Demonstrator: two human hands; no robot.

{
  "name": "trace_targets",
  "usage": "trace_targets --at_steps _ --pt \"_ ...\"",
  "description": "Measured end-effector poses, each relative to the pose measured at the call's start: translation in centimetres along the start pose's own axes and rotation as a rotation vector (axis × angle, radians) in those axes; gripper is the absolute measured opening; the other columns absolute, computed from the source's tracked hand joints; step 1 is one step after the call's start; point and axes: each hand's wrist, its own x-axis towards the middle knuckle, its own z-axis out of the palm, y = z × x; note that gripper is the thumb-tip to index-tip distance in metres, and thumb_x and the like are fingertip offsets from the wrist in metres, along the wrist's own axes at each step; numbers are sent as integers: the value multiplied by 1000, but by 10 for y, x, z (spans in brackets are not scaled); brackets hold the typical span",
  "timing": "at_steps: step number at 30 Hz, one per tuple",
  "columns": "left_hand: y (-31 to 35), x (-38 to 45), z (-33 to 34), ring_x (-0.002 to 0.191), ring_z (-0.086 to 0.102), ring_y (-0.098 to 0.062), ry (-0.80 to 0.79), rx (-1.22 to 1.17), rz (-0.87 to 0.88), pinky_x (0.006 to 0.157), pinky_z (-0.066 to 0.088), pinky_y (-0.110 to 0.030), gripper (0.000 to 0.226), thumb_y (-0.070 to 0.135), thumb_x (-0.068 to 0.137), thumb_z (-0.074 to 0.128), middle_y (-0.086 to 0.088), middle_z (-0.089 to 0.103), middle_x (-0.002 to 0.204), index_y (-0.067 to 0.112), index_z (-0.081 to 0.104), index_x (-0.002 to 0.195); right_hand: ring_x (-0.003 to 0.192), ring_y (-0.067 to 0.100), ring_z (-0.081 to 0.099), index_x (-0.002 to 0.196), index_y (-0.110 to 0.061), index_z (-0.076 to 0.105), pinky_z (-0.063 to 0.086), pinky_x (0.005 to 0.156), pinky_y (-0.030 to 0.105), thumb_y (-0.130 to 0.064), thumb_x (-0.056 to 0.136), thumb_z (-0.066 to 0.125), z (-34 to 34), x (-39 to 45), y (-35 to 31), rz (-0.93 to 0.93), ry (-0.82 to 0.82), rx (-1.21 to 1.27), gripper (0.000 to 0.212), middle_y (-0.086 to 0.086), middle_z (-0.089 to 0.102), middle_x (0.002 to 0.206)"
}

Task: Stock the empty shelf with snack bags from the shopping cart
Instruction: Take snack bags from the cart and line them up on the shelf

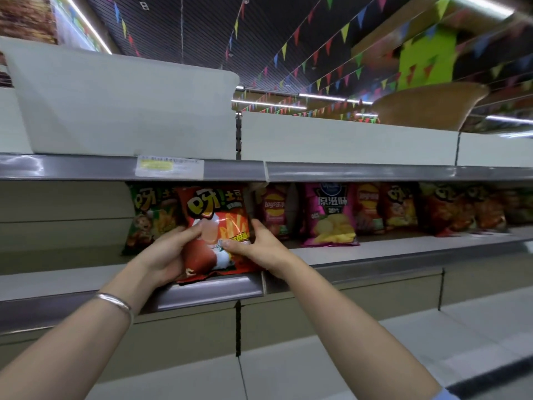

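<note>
A red snack bag [219, 215] stands upright at the front edge of the middle shelf [389, 246]. My left hand [170, 252] grips its left side, thumb across the front. My right hand [259, 246] grips its right lower side. Just behind and to the left stands a green snack bag [150, 215]. To the right, several more bags line the same shelf, among them a pink Lay's bag [274, 209] and a magenta chip bag [331, 215]. The shopping cart is out of view.
The shelf stretch [57, 278] left of the green bag holds nothing. A metal price rail with a label [169, 166] runs above. A white bin [124, 105] and a woven basket [429, 106] sit on the top shelf. Lower shelves [317, 356] lie below my arms.
</note>
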Motion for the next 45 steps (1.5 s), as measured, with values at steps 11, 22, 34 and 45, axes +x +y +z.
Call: trace_targets --at_steps 11,22,34,45 --pt "-10 9 3 110 68 -31 -114 110 -35 94 52 -41 64 34 80 80 -15 70 121 9 55 133 119 20 60 154 -17 25 50 103 42 -64 47 85 -3 2 19 31 76 82 131 6 56 137" --pt "-16 14 -2 110 67 -36 -121 52 -1 83 60 -39 102 32 45 100 -21 67 122 5 55 132 111 17 67 143 -21 44 51 102 40 -63 54 87 -8 0 18 56 -26 65 107 1 66 126" --pt "-11 3 5 107 70 -29 -12 5 14 88 57 -40 60 23 77 74 -16 71 117 5 54 131 102 15 71 127 -21 55 55 91 28 -27 78 82 -9 -2 17 19 -74 136 56 1 72 114" --pt "-8 0 9 104 70 -31 88 1 6 89 55 -42 50 35 90 62 -18 72 112 1 57 126 102 14 70 135 -16 51 56 94 31 -42 64 85 -5 -4 16 -3 -16 140 83 0 71 115"
